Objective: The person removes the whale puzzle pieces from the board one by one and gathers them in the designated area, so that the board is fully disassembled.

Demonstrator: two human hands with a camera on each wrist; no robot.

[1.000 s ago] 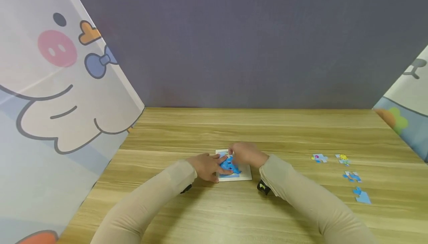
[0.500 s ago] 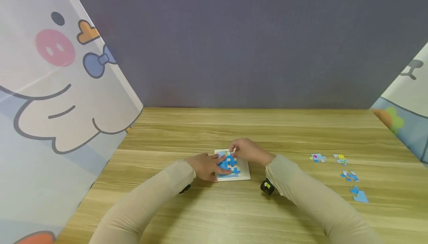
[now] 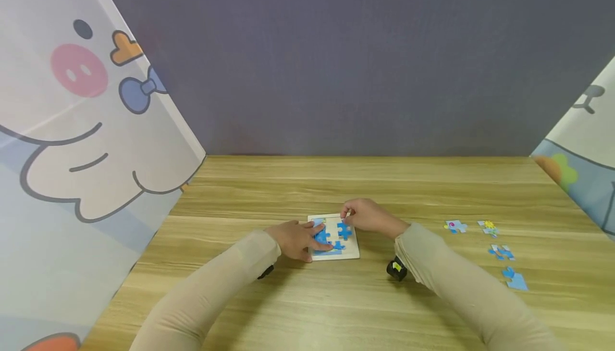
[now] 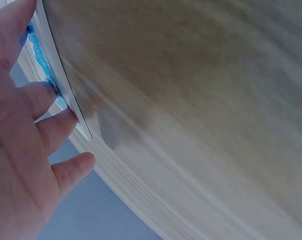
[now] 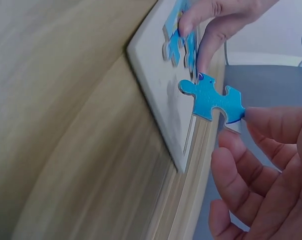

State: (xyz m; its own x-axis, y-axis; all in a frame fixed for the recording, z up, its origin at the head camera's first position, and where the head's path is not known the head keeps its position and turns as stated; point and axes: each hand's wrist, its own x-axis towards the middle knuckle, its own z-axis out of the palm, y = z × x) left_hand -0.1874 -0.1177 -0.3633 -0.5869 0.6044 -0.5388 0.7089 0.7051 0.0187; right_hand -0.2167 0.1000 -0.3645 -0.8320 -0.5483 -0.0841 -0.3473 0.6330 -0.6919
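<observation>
The left grip lies over the left part of the white tray, fingers splayed and fairly straight, closed round nothing, resting on the laid pieces. Flat, light pressure seems right there: enough to pin pieces and tray to the surface, not so much that an edge rides up. The fingertips are best set clear of the joining edges.

At the tray's middle a bare strip shows, with knobs and notches facing it. It would pay to read those outlines first and turn the held piece to answer them.

The held piece is over the tray's right half; the right wrist view shows it lifted clear. The right grip, by the tray's far right corner, pinches it at one edge between thumb and finger, closed to the piece's thickness. An edge hold leaves the knobs in sight but may let the piece swivel, so it wants lowering level and pressing flat, never forcing at a tilt.

Well to the tray's right lie loose pieces; a low right elbow could sweep them.
</observation>
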